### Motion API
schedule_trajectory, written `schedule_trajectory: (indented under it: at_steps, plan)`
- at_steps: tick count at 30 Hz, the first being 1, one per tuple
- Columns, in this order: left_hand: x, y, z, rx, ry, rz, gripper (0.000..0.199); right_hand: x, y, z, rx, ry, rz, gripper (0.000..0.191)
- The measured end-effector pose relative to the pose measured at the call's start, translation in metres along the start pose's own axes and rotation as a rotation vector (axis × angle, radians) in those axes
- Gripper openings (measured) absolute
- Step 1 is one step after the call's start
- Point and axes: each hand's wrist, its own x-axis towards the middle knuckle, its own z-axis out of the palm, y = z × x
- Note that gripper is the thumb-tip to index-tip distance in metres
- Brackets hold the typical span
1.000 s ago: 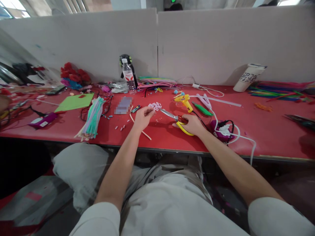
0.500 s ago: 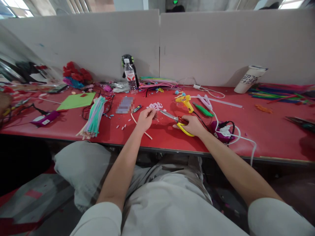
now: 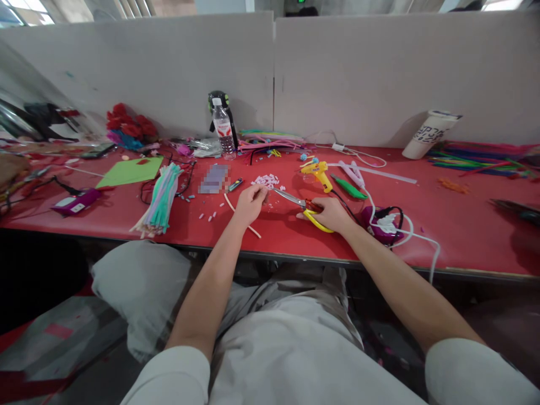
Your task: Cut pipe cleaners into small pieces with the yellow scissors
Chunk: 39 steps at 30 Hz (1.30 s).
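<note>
My left hand point(image 3: 250, 203) is pinched closed at the middle of the red table; whatever lies between its fingertips is too small to make out. My right hand point(image 3: 328, 215) is wrapped round the scissors point(image 3: 315, 220), which have yellow and red handles. Their metal blades point left and their tips lie close to my left fingertips. Just beyond my left hand is a pile of small pale pink pieces point(image 3: 268, 180), with a few more loose pieces to the left. A cream-coloured strip point(image 3: 253, 231) runs on the table beneath my left wrist.
A yellow glue gun point(image 3: 320, 174) and a green tool point(image 3: 350, 188) lie beyond my right hand, with a purple box point(image 3: 386, 228) and white cord nearby. Left are a pipe-cleaner bundle point(image 3: 162, 199) and green sheet point(image 3: 130, 170). A bottle point(image 3: 224, 129) and cup point(image 3: 429, 136) stand behind.
The view has shifted very slightly. At the far left edge, another person's hand has moved out of clear sight. Both of my hands stay in nearly the same place.
</note>
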Motion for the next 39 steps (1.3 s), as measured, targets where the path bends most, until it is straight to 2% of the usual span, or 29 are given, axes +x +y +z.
schedule_trajectory:
  at_steps: [8, 22, 33, 36, 39]
  plan:
    - [-0.002, 0.005, 0.003, 0.014, -0.059, 0.021, 0.032, -0.001, 0.001, 0.001, 0.015, 0.019, 0.01, 0.059]
    - [-0.004, 0.011, 0.004, 0.05, -0.049, 0.08, 0.026, -0.002, -0.003, -0.001, -0.037, -0.011, 0.011, 0.056]
    - [-0.004, 0.01, 0.005, 0.072, -0.079, 0.061, 0.03, 0.0, -0.001, 0.001, -0.035, -0.02, 0.012, 0.059]
    - [-0.005, 0.012, 0.005, 0.07, -0.087, 0.06, 0.03, -0.001, -0.003, 0.0, -0.078, -0.022, 0.02, 0.058]
    - [-0.005, 0.013, 0.005, 0.083, -0.085, 0.072, 0.031, -0.003, -0.009, -0.003, -0.218, -0.005, 0.041, 0.055]
